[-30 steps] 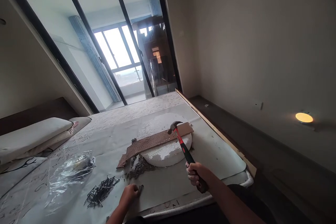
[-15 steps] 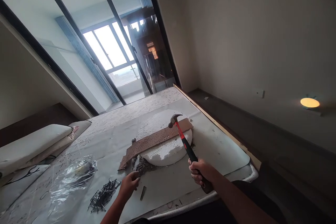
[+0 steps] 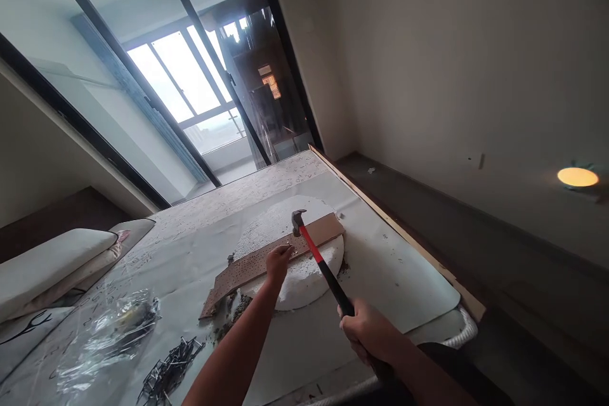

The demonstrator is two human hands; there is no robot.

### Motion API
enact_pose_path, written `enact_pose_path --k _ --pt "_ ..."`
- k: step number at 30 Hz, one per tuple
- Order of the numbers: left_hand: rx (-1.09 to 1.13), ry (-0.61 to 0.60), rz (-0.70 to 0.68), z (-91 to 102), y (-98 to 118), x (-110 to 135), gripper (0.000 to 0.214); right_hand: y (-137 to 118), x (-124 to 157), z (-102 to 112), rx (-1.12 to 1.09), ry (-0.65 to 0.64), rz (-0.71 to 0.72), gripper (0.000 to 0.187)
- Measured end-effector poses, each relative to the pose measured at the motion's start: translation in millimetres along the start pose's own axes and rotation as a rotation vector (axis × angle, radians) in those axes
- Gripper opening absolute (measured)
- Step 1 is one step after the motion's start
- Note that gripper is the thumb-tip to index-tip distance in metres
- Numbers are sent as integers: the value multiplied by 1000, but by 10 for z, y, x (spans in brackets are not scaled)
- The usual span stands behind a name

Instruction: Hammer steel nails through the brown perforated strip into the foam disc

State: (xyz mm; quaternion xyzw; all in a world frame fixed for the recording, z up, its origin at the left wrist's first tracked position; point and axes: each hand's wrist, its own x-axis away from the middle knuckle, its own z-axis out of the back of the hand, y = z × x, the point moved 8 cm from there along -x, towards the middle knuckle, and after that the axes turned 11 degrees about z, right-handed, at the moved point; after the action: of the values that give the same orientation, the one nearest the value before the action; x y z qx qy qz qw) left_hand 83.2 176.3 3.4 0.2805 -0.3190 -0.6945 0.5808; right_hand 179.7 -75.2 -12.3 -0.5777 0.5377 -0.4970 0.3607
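Observation:
My right hand [image 3: 368, 333] is wrapped round the black grip of a claw hammer [image 3: 311, 244] with a red-and-black handle. The hammer's head is at the brown board [image 3: 250, 264], just beyond my left fingertips; whether it touches is unclear. My left hand [image 3: 278, 261] is closed in a pinch at the board, and what the fingertips hold is too small to make out. Many small dark holes or dots mark the board, which lies across a round white foam slab [image 3: 309, 285]. Grey crumbly material [image 3: 233, 317] lies by the board's near left end, partly behind my left forearm.
A heap of nails [image 3: 171, 371] lies at the lower left, beside a clear plastic bag [image 3: 111, 336]. Folded cushions [image 3: 61, 260] are at the far left. A wooden strip [image 3: 394, 222] runs along the right edge of the mattress-like surface [image 3: 266, 177].
My left hand has moved up and right, from beside the crumbly material onto the board. The hammer's head has shifted left, towards that hand. The view has turned slightly.

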Motion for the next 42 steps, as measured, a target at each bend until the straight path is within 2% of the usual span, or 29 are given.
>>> enact_pose_path --k 3,7,18,22,24,26,28,32,34,38,40,42 --pt "32 2 32 -135 -109 -139 32 -6 -34 27 10 -11 10 12" --pt "69 7 51 -204 -210 -199 34 -10 -75 48 20 -5 18 12" --pt "-43 24 6 -254 -162 -159 30 4 -88 40 64 -27 28 9" --pt "-53 41 -1 -262 -191 -131 28 -58 -21 48 183 -14 -25 9" --pt "-78 52 -16 -267 -188 -112 28 -148 -9 90 276 55 28 10" --pt "-116 58 -34 -274 -170 -88 28 -258 -15 118 353 121 139 12" --pt "-156 71 -49 -272 -141 -58 28 -289 -33 116 414 140 184 13" --pt "-235 83 -41 -268 -102 4 28 -115 -58 59 453 59 3 12" --pt "-264 80 -34 -275 -99 28 27 -135 -40 53 469 71 6 12" --pt "-269 73 -64 -295 -86 60 27 -266 13 65 493 132 106 14" --pt "-265 77 -58 -292 -88 66 27 -233 18 50 490 115 76 14" --pt "-263 76 -38 -285 -93 72 27 -117 19 23 473 68 -29 12"
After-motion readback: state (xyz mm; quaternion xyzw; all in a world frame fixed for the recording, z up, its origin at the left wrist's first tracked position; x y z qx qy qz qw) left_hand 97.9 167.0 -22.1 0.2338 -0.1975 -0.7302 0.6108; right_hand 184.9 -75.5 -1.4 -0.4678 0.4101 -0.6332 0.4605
